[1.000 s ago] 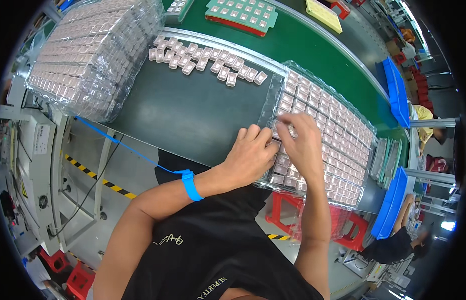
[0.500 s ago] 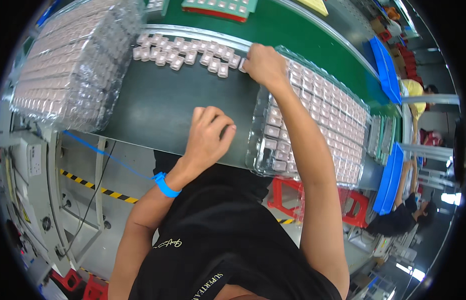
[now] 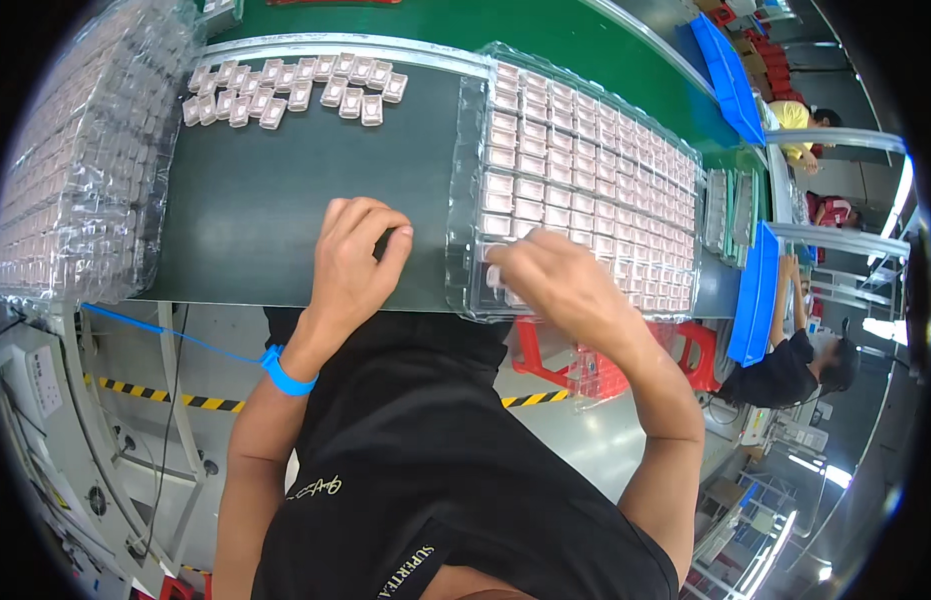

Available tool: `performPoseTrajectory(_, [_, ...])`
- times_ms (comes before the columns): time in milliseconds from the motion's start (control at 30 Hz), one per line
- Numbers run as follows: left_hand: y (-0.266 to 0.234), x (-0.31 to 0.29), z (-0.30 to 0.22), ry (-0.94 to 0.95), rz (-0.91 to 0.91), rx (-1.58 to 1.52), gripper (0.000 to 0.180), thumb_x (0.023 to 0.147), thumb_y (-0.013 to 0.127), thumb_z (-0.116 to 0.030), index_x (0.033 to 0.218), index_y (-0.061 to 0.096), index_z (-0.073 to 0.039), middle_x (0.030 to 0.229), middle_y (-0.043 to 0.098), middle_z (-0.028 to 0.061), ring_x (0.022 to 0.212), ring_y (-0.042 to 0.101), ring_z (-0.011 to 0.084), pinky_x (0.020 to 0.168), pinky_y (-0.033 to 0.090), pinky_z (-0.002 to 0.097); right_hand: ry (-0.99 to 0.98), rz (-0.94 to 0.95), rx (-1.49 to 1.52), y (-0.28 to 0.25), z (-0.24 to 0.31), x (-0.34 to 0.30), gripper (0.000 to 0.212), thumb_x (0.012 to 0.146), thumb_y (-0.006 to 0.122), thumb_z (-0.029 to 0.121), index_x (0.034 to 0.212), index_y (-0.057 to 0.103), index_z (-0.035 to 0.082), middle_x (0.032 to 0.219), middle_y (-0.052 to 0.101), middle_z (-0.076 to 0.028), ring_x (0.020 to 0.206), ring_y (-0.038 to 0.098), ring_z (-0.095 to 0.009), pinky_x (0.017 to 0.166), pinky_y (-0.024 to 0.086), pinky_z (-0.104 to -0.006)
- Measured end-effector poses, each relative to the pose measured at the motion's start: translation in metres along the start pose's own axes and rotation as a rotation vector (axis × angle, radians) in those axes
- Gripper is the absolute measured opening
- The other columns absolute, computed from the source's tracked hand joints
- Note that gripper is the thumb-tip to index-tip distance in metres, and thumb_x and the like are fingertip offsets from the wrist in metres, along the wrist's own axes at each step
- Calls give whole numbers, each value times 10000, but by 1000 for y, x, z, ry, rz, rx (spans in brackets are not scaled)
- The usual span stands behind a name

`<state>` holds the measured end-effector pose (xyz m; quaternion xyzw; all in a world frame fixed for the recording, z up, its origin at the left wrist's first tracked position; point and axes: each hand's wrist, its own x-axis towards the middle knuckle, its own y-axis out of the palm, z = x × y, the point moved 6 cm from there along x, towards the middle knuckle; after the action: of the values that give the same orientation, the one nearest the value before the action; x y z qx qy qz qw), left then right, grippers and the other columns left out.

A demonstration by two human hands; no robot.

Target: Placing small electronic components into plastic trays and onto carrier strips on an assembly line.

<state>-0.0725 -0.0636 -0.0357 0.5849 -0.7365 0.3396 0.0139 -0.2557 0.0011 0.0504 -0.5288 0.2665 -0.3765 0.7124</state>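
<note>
My right hand (image 3: 560, 275) is over the near left corner of a clear plastic tray (image 3: 467, 150). Its fingers are pinched on a small pale pink part (image 3: 494, 254), partly hidden and blurred. Rows of similar pink parts (image 3: 585, 165) fill the compartments beyond it. To the left, above the dark green work surface (image 3: 255, 205), hovers my left hand (image 3: 355, 255). Its fingers curl loosely, with a gap inside the thumb and nothing visible in it. A blue wrist strap (image 3: 285, 372) circles that wrist. Loose pink parts (image 3: 270, 105) lie in a cluster along the far edge.
A tall stack of filled clear trays (image 3: 85, 170) stands at the left. Behind the work surface runs a metal rail (image 3: 335, 42) with a green belt (image 3: 435, 18) past it. Blue bins (image 3: 755, 300) and green racks (image 3: 730, 215) are at the right. Co-workers sit farther right.
My right hand has come from the loose parts at the far edge to the tray's near left corner. The view has shifted, while my left hand keeps hovering over the surface.
</note>
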Motion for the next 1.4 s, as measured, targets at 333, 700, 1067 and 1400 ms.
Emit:
performPoseTrajectory(333, [9, 4, -9, 21, 43, 23, 41, 879, 669, -49, 888, 675, -9, 894, 668, 93, 837, 598, 263, 752, 482, 360, -139, 29, -156, 37, -1, -6, 148, 811, 593, 101, 934, 512, 85, 773, 526, -44, 763, 579, -211, 713, 498, -357])
performPoseTrajectory(700, [40, 11, -3, -569, 275, -480, 465, 943, 624, -153, 1310, 556, 125, 961, 723, 134, 800, 667, 143, 720, 562, 286, 1000, -695, -468, -40, -187, -235, 303, 960, 621, 217, 1184, 660, 16, 1086, 694, -209, 975, 666, -392, 871, 524, -457])
performPoseTrajectory(1067, [66, 36, 6, -758, 313, -642, 382, 913, 612, -298, 771, 669, 52, 608, 608, 88, 532, 578, 150, 506, 462, 355, 1267, -517, 395, -18, -311, -348, 502, 1043, 517, 411, 1233, 622, -41, 1000, 619, -48, 901, 535, -140, 804, 438, -299])
performPoseTrajectory(1400, [41, 43, -15, -673, 270, -438, 248, 941, 615, -239, 912, 598, 6, 735, 536, 20, 674, 476, 102, 586, 419, 325, 1274, -529, 754, -25, -310, -357, 703, 1039, 526, 405, 1560, 288, -2, 1583, 363, -146, 1442, 357, -262, 1162, 283, -365])
